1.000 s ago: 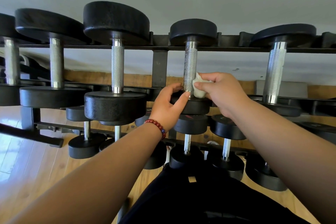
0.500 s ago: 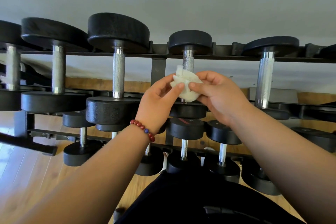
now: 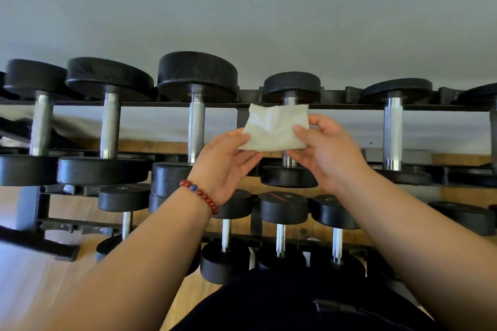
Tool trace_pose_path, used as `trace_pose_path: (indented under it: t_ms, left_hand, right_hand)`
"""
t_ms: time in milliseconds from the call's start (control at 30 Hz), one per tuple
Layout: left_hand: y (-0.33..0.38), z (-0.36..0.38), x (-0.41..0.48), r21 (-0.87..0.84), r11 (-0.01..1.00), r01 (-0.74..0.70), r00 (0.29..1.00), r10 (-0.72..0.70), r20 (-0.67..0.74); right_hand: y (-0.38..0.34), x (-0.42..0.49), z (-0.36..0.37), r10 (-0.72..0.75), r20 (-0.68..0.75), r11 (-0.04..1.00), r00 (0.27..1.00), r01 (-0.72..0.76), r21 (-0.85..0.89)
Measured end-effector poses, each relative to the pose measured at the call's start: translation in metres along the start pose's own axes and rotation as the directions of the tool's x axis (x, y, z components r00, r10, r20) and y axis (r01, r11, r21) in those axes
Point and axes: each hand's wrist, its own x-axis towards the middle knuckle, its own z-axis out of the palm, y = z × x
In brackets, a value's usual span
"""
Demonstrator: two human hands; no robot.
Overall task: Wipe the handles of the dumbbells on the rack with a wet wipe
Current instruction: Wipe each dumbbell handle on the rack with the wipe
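Note:
A white wet wipe is spread flat between my two hands in front of the rack. My left hand, with a red bead bracelet at the wrist, pinches its left edge. My right hand pinches its right edge. The wipe hides most of the chrome handle of a small black dumbbell on the top shelf. Several more black dumbbells with chrome handles lie on that shelf, one just to the left and one to the right.
The black rack stands against a grey wall. A lower shelf holds several smaller dumbbells below my hands. Wooden floor shows at the lower left. My dark clothing fills the bottom centre.
My right hand lifted the bunched wipe off the small dumbbell's handle. Both hands then took it and pulled it open into a flat sheet. The view tilted down.

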Motion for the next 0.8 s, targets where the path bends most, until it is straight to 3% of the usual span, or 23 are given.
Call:
trace_pose_path:
  t_ms: [100,233,333,433,533,633,700,800]
  left_hand:
    - [0.006,-0.002,-0.001,0.042,0.999,-0.001,1.000,0.000,0.025]
    - [0.007,-0.002,-0.004,0.262,0.953,-0.150,0.980,0.178,-0.087]
    - [0.006,-0.008,-0.004,0.373,0.894,-0.247,0.956,0.289,-0.059]
    - [0.008,-0.015,-0.004,0.489,0.835,-0.253,0.961,0.275,0.027]
    - [0.009,-0.021,-0.005,0.701,0.665,-0.257,0.962,0.243,0.123]
    - [0.011,-0.021,-0.007,0.802,0.518,-0.297,0.938,0.317,0.142]
    - [0.013,-0.019,-0.008,0.838,0.441,-0.320,0.924,0.341,0.174]
    - [0.016,-0.018,-0.007,0.858,0.339,-0.385,0.908,0.304,0.287]
  right_hand:
    - [0.000,-0.003,0.005,-0.057,0.026,0.987,0.998,0.060,-0.149]
    - [0.004,-0.006,0.004,-0.223,0.023,0.924,0.975,0.218,-0.313]
    - [0.006,-0.009,0.003,-0.228,0.086,0.902,0.970,0.243,-0.356]
    - [0.005,-0.011,0.002,-0.210,0.139,0.863,0.968,0.250,-0.438]
    - [0.003,-0.012,-0.001,-0.254,0.173,0.694,0.952,0.304,-0.652]
    - [0.000,-0.012,-0.002,-0.317,0.199,0.534,0.927,0.348,-0.771]
    - [-0.002,-0.013,-0.004,-0.341,0.196,0.513,0.919,0.357,-0.781]
    - [-0.005,-0.015,-0.005,-0.302,0.217,0.599,0.928,0.362,-0.715]
